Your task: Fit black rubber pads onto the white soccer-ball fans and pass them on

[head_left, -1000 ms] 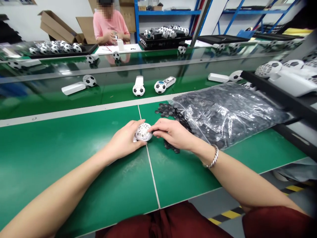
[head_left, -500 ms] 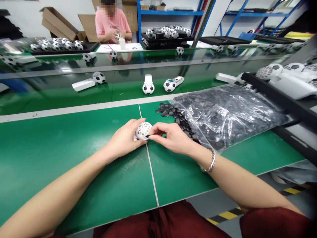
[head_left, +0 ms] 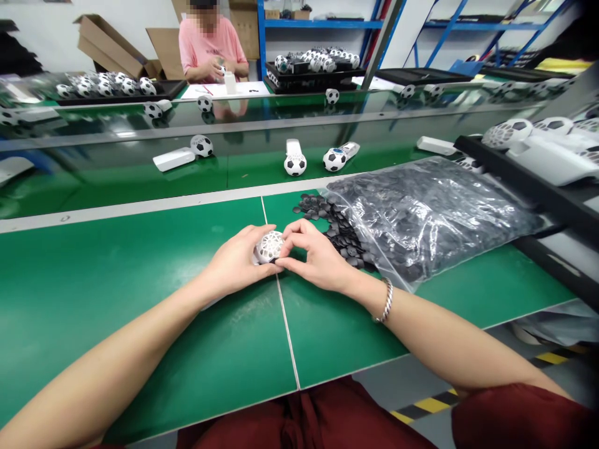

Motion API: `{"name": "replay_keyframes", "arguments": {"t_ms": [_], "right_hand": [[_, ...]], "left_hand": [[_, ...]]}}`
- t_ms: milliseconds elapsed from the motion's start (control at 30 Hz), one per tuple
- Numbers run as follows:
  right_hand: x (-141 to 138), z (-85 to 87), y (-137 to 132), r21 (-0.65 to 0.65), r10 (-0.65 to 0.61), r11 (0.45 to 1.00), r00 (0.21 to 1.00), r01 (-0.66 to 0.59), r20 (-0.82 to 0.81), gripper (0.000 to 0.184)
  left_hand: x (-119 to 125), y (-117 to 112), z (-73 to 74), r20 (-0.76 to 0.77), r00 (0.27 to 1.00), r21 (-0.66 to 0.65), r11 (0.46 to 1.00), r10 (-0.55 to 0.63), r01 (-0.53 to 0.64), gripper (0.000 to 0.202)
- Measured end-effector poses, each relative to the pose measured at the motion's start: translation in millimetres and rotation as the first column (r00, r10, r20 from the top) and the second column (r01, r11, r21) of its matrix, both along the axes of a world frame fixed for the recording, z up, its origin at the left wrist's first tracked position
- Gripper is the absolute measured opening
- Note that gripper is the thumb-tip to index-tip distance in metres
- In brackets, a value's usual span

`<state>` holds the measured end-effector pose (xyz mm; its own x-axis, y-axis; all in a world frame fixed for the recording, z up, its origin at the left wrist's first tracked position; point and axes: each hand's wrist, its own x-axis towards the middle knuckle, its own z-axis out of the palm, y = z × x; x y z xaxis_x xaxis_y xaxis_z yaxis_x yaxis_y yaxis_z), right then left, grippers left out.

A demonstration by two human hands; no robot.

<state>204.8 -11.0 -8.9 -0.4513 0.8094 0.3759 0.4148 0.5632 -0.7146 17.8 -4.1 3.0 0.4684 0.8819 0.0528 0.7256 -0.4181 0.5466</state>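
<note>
My left hand (head_left: 234, 260) is wrapped round a white ball-shaped grille part (head_left: 269, 246) just above the green table (head_left: 140, 268). My right hand (head_left: 314, 255) presses its fingertips against the right side of the same part, fingers curled together. Whether a small black piece sits under those fingers is hidden. Loose black patches (head_left: 327, 215) lie spilled right behind my right hand, at the mouth of a clear plastic bag (head_left: 430, 212) full of them.
Beyond a pale strip, a green conveyor (head_left: 140, 174) carries several football-pattern devices (head_left: 294, 163) with white handles. A black tray rack (head_left: 538, 181) with white parts stands at the right. A person in a pink shirt (head_left: 211, 47) works at the far bench beside trays of balls.
My right hand has slid closer onto the white part, its fingers now pressing on it. The devices on the conveyor have moved to the right.
</note>
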Motion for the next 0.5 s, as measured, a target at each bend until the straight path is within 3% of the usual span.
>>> {"name": "replay_keyframes", "arguments": {"t_ms": [133, 267, 433, 500], "right_hand": [[-0.9, -4.2, 1.2, -0.105, -0.049, 0.993, 0.998, 0.044, -0.04, 0.025], [-4.5, -8.7, 0.6, -0.258, -0.015, 0.966, 0.994, -0.015, -0.112, 0.039], [-0.7, -4.9, 7.9, -0.264, -0.019, 0.964, 0.994, -0.009, -0.106, 0.037], [8.1, 1.1, 15.5, -0.212, -0.105, 0.974, 0.99, 0.083, -0.095, 0.029]], "left_hand": [[1.9, 0.0, 2.4, -0.012, 1.0, 0.003, 1.0, 0.015, -0.015, 0.066], [4.5, -0.3, 4.7, -0.008, 1.0, 0.019, 1.0, 0.011, -0.011, 0.059], [4.9, -1.0, 2.2, -0.006, 1.0, 0.033, 0.999, -0.005, 0.005, 0.057], [3.9, -1.1, -0.2, -0.019, 1.0, 0.021, 1.0, -0.008, 0.008, 0.062]]}}
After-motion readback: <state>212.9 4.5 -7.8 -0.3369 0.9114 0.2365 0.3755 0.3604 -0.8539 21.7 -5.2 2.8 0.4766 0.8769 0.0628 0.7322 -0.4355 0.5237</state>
